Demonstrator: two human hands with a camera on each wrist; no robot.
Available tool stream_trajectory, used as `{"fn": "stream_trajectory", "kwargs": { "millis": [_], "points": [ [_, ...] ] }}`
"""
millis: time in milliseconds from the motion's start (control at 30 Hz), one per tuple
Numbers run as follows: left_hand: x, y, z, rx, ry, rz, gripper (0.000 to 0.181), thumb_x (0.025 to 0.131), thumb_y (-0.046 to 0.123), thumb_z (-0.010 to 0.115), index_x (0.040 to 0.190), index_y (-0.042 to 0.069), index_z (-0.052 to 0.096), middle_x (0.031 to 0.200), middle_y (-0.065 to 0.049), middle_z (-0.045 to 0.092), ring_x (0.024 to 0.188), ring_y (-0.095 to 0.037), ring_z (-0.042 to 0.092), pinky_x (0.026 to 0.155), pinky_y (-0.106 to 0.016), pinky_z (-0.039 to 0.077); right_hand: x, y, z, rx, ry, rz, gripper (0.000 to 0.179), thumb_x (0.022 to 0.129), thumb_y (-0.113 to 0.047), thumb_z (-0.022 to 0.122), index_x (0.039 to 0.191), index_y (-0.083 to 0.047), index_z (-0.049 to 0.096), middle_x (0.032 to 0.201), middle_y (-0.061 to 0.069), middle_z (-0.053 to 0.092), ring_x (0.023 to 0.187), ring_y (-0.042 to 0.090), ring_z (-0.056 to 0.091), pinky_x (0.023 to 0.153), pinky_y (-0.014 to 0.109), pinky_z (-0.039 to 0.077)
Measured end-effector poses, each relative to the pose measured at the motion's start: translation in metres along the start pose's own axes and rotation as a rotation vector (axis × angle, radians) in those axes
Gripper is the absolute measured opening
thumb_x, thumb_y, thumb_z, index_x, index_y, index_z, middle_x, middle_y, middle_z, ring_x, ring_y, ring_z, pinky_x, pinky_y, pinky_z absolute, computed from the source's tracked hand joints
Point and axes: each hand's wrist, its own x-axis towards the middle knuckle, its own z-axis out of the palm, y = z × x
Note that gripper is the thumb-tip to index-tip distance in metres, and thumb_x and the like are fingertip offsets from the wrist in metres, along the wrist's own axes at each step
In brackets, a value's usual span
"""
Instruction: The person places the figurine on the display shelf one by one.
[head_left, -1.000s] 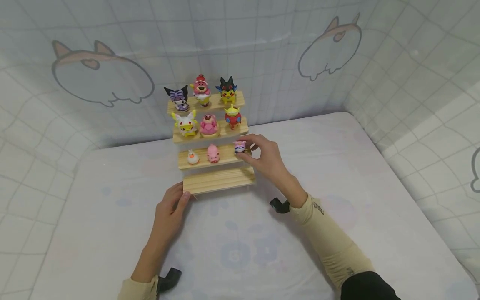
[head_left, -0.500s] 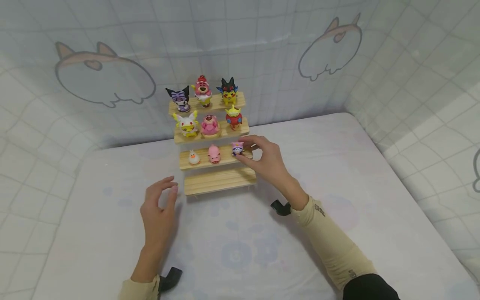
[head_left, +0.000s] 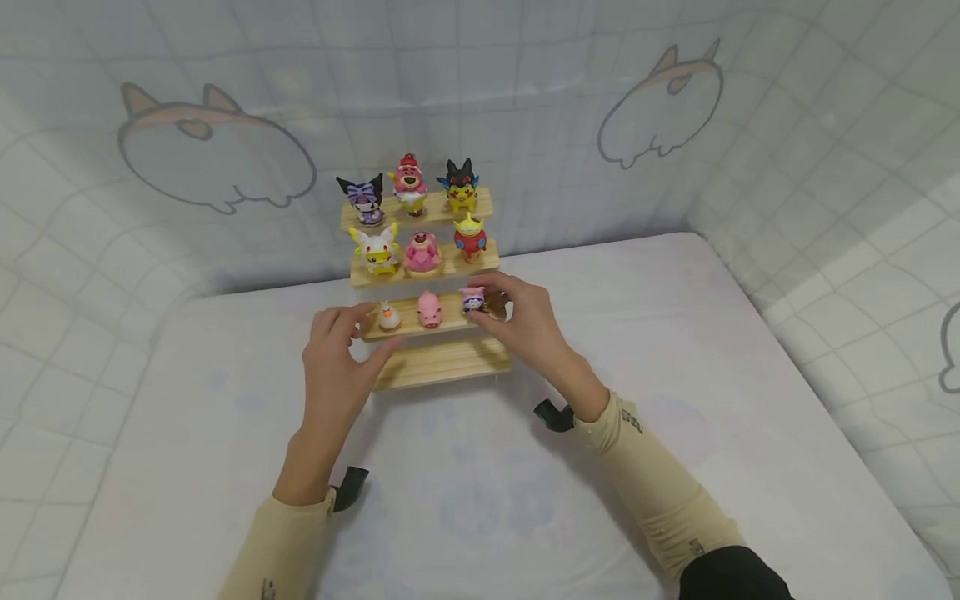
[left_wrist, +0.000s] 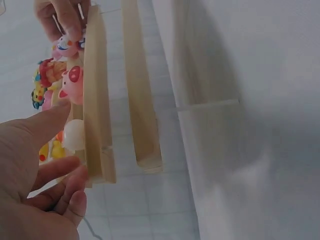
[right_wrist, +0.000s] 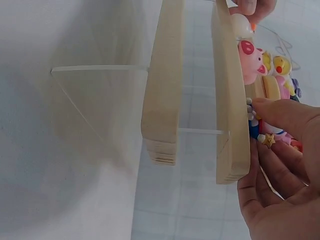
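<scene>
A small pink-hatted figurine (head_left: 473,300) stands at the right end of the third tier of a wooden stepped stand (head_left: 442,363). My right hand (head_left: 531,321) pinches it between thumb and fingers; the right wrist view shows the figurine (right_wrist: 254,127) close to the tier's front edge. On the same tier, a white duck figurine (head_left: 389,317) is at the left and a pink pig figurine (head_left: 429,309) in the middle. My left hand (head_left: 335,358) reaches around the duck, thumb and fingers spread apart. In the left wrist view the duck (left_wrist: 74,135) sits between them, without a clear grip.
Two upper tiers carry several figurines, among them a black-eared one (head_left: 367,200), a pink bear (head_left: 423,252) and a red-suited green alien (head_left: 470,239). Behind the stand hangs a gridded cloth backdrop (head_left: 540,108). A white cloth (head_left: 637,333) covers the table.
My left hand let go of the bottom tier's left edge, drew back, then came up to the duck. The pink-hatted figurine shifted slightly left and turned to face forward in my right hand.
</scene>
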Motion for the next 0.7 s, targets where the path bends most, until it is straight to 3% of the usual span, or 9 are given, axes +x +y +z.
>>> {"fn": "stream_trajectory", "kwargs": {
  "millis": [300,533,700],
  "points": [
    [-0.001,0.001,0.003,-0.006,0.037,-0.014,0.054,0.074,0.016,0.098,0.118,0.000,0.071,0.107,-0.018,0.063,0.092,-0.031,0.052,0.076,-0.031,0.040,0.002,0.002,-0.007,-0.018,0.007,-0.006,0.042,0.088,-0.015,0.088,0.126,-0.010,0.071,0.102,0.006,0.076,0.086,0.019,0.069,0.080,0.036,0.061],
    [-0.010,-0.010,-0.001,0.028,0.005,-0.047,0.055,0.079,0.024,0.096,0.121,-0.001,0.070,0.125,-0.018,0.065,0.119,-0.037,0.053,0.096,-0.049,0.046,-0.008,0.012,-0.014,-0.011,0.042,-0.007,0.045,0.087,-0.017,0.089,0.126,-0.007,0.070,0.111,0.006,0.077,0.099,0.019,0.071,0.090,0.036,0.062],
    [-0.021,-0.022,-0.009,0.037,-0.015,-0.052,0.054,0.082,0.025,0.093,0.124,-0.001,0.070,0.131,-0.018,0.065,0.129,-0.038,0.052,0.105,-0.055,0.044,-0.022,0.022,-0.031,-0.044,0.084,0.022,0.049,0.087,-0.019,0.090,0.129,-0.006,0.069,0.122,0.007,0.073,0.110,0.023,0.069,0.095,0.041,0.061]
  ]
}}
